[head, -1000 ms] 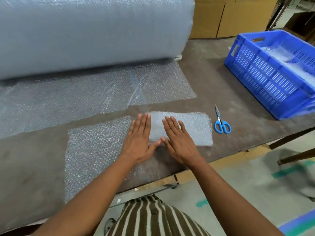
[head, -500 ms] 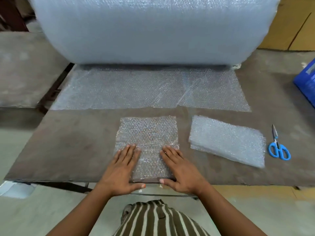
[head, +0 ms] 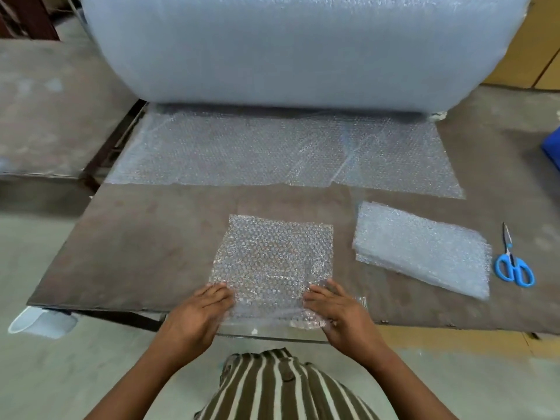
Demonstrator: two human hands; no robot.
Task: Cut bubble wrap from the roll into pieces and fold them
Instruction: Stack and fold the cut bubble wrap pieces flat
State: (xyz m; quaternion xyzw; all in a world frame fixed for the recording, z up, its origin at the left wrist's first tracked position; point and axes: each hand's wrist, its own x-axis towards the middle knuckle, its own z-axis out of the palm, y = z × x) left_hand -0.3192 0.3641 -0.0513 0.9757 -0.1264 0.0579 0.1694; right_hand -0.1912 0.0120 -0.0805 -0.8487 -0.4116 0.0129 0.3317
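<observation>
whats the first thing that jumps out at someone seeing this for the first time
A huge bubble wrap roll fills the far side of the table. Nearer, the left hand and right hand grip the near edge of a cut piece. Bright blue scissors lie at the right beside a folded stack.

So the work surface is a dark brown, scuffed flat tabletop [head: 145, 253], with a second grey worn table [head: 45, 116] off to the left across a gap. Tan cardboard boxes [head: 539, 47] sit at the back right, and a bright blue plastic corner [head: 552, 150] pokes in at the right edge. Pale concrete floor [head: 60, 374] below, plus a brown-and-cream striped shirt [head: 272, 389].
</observation>
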